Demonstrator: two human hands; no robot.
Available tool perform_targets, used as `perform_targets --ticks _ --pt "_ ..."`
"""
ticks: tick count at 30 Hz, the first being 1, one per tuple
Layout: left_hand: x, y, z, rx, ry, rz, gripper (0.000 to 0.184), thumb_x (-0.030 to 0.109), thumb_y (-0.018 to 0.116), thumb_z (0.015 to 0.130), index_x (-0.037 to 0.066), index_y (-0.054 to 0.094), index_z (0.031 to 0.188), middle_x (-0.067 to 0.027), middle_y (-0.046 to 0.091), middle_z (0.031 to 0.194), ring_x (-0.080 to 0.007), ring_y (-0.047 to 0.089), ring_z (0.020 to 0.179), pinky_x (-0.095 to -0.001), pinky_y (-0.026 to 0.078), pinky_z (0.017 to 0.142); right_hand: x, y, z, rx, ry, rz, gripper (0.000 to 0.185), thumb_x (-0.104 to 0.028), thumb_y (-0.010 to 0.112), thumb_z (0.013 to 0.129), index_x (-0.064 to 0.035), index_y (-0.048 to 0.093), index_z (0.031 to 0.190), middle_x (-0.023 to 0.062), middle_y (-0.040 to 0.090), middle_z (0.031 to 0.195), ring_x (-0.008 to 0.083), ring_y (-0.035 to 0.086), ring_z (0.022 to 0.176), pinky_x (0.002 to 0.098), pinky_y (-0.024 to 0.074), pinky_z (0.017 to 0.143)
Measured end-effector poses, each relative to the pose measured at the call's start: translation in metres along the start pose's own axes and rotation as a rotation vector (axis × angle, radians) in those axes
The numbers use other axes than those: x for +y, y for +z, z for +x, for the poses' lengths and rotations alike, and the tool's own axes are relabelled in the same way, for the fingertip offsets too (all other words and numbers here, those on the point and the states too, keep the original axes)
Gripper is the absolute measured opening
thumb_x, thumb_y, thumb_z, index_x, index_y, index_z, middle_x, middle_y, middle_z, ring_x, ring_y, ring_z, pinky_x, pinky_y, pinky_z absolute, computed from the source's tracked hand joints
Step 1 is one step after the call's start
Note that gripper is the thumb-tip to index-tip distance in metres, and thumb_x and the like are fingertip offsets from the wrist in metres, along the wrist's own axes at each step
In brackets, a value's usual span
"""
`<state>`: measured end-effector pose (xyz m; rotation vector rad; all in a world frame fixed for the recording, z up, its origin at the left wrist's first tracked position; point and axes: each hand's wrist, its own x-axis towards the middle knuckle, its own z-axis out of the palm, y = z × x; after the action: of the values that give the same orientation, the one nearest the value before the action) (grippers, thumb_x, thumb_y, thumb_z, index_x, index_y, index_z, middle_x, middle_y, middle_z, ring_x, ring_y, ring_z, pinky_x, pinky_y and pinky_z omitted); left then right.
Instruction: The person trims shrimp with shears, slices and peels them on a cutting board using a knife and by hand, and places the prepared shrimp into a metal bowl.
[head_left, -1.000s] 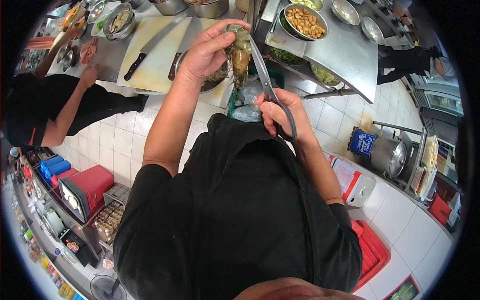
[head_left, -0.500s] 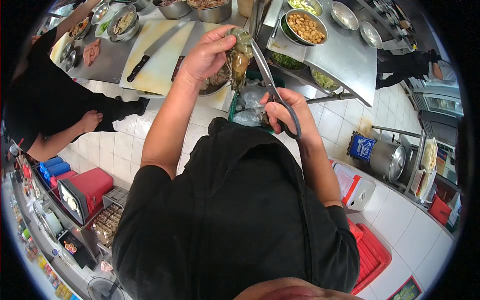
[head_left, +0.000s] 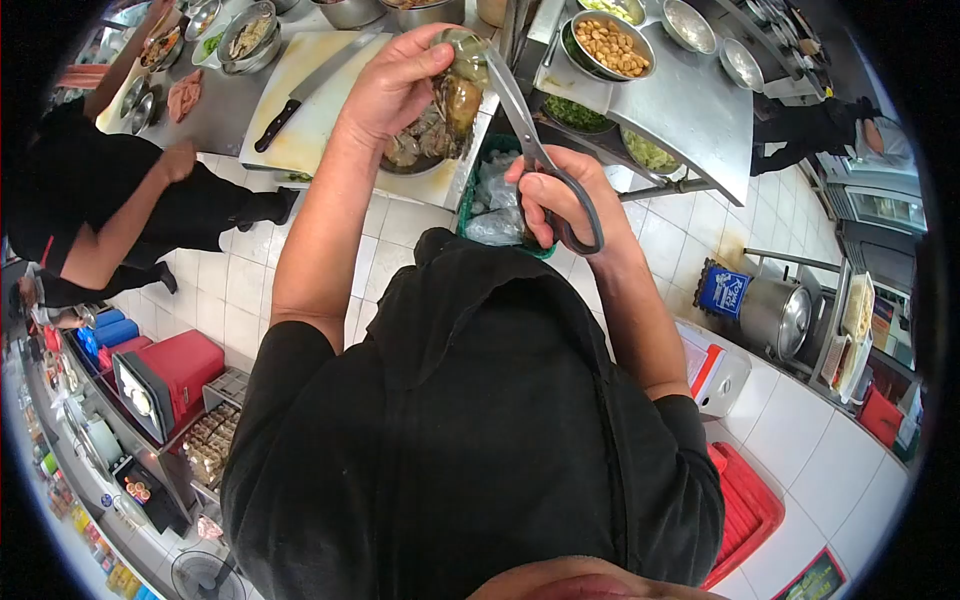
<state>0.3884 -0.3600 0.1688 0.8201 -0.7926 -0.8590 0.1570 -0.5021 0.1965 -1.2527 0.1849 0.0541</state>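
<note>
My left hand (head_left: 395, 85) is closed on a large raw prawn (head_left: 462, 95), its greenish body curled at the top and its brown head hanging down. In my right hand (head_left: 565, 195) is a pair of scissors (head_left: 525, 125) with dark handles. The blades point up and lie against the prawn's right side; whether they bite into the shell I cannot tell. Beneath the prawn, a metal bowl (head_left: 415, 168) with more prawns stands at the edge of the cutting board (head_left: 310, 75), partly hidden by my left wrist.
A knife (head_left: 315, 92) lies on the board. Below the table edge stands a green basket (head_left: 468, 200) lined with plastic bags. To the right, a steel table (head_left: 690, 120) bears a bowl of brown chunks (head_left: 610, 50). A co-worker in black (head_left: 110, 180) stands at the left.
My left hand and the prawn have shifted slightly up and left, uncovering more of the bowl. The scissors have followed along the prawn's side. The co-worker's arm at left has risen.
</note>
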Motion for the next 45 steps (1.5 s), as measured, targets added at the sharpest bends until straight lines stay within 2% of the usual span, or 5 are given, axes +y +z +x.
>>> perform_targets --ticks 10,14,27,31,45 --pt "-0.008 0.009 -0.011 0.074 0.051 0.011 0.037 0.02 0.063 0.096 -0.002 0.058 0.126 -0.0087 0.068 0.116 -0.0175 0.064 0.107 -0.0322 0.049 0.096 0.016 -0.003 -0.011 0.045 0.012 -0.077 0.018 -0.017 0.068 0.092 0.0001 0.065 0.095 -0.0001 0.056 0.057 0.0071 0.049 0.043 0.0231 0.0361 0.041" --pt "-0.024 0.004 -0.022 0.071 0.0 -0.139 0.035 0.01 0.061 0.097 -0.003 0.059 0.129 -0.0075 0.068 0.119 -0.0134 0.06 0.112 -0.0281 0.046 0.098 0.028 -0.01 -0.017 0.028 -0.012 -0.092 0.017 -0.017 0.067 0.092 -0.0002 0.065 0.096 0.0005 0.057 0.059 0.0078 0.05 0.044 0.0235 0.0375 0.042" --pt "-0.008 -0.004 -0.017 0.081 -0.002 -0.009 0.036 0.011 0.061 0.097 -0.003 0.059 0.131 -0.0098 0.069 0.118 -0.0155 0.064 0.107 -0.0298 0.049 0.096 0.013 -0.008 -0.01 -0.03 -0.053 -0.027 0.023 -0.021 0.069 0.092 0.0013 0.065 0.096 0.0002 0.056 0.058 0.0069 0.048 0.043 0.0217 0.0344 0.044" --pt "0.002 0.002 -0.01 0.112 0.117 0.041 0.038 0.013 0.06 0.098 -0.003 0.057 0.133 -0.0093 0.069 0.118 -0.0156 0.065 0.106 -0.0295 0.051 0.093 0.002 0.001 -0.003 -0.008 -0.054 -0.049 0.024 -0.022 0.07 0.091 0.0003 0.065 0.096 -0.0001 0.056 0.057 0.0068 0.048 0.044 0.0218 0.0352 0.045" --pt "0.006 -0.05 -0.025 0.086 -0.031 0.072 0.038 0.013 0.061 0.098 -0.002 0.057 0.132 -0.0089 0.068 0.118 -0.0158 0.064 0.106 -0.0307 0.05 0.095 0.023 0.013 0.025 0.026 0.009 -0.085 0.023 -0.022 0.071 0.091 0.0001 0.066 0.094 -0.0008 0.054 0.055 0.0059 0.046 0.041 0.0229 0.0322 0.041"
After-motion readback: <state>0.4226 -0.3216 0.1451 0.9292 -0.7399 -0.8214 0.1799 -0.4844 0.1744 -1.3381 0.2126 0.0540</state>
